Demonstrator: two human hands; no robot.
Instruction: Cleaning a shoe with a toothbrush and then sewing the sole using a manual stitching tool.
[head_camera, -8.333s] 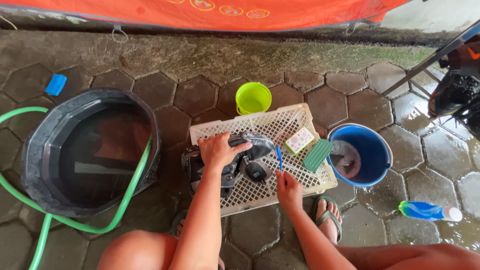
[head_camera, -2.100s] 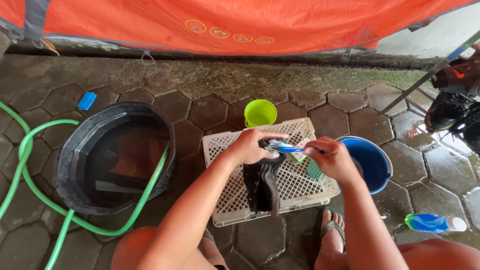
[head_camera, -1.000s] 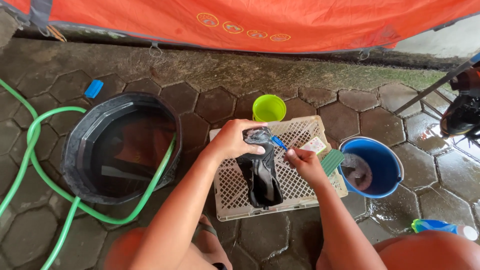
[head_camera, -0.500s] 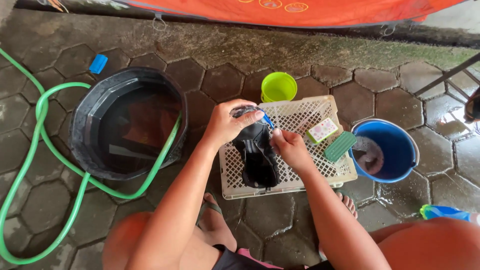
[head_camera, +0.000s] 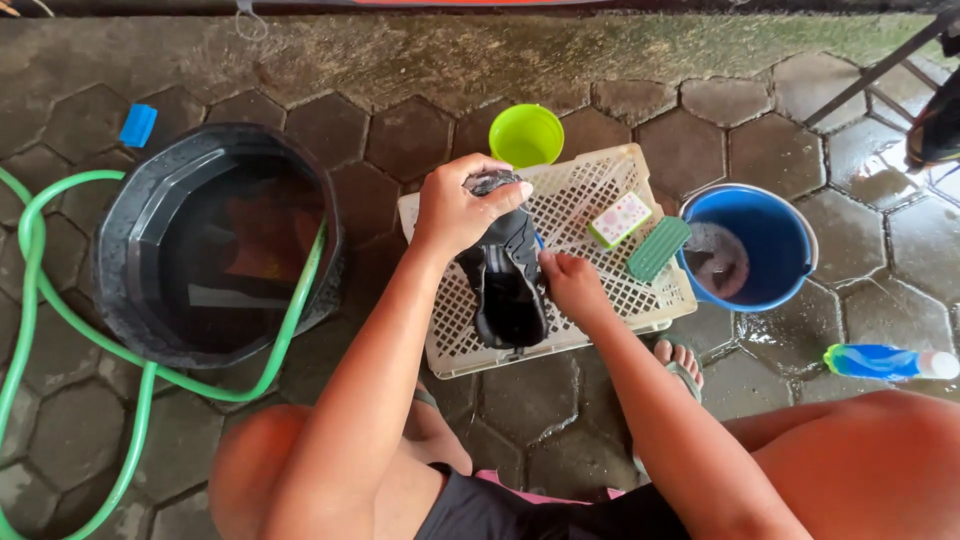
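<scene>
A wet black shoe (head_camera: 510, 290) stands heel-up on an upturned cream plastic crate (head_camera: 600, 190). My left hand (head_camera: 462, 205) grips the shoe's upper end from above. My right hand (head_camera: 572, 285) is closed against the shoe's right side. Only a sliver of the small blue brush (head_camera: 539, 241) it holds shows between hand and shoe. Both forearms reach in from the bottom of the view.
On the crate lie a pink-and-green soap block (head_camera: 620, 218) and a green scrub brush (head_camera: 658, 248). A lime cup (head_camera: 526, 135) stands behind it and a blue bucket (head_camera: 775, 245) to its right. At left, a green hose (head_camera: 60, 310) runs into a black water basin (head_camera: 130, 300). A blue bottle (head_camera: 880, 362) lies on the wet pavers.
The view has tilted down and closer. My left hand has kept its hold on the shoe's top, while my right hand slid down from the top to the shoe's side.
</scene>
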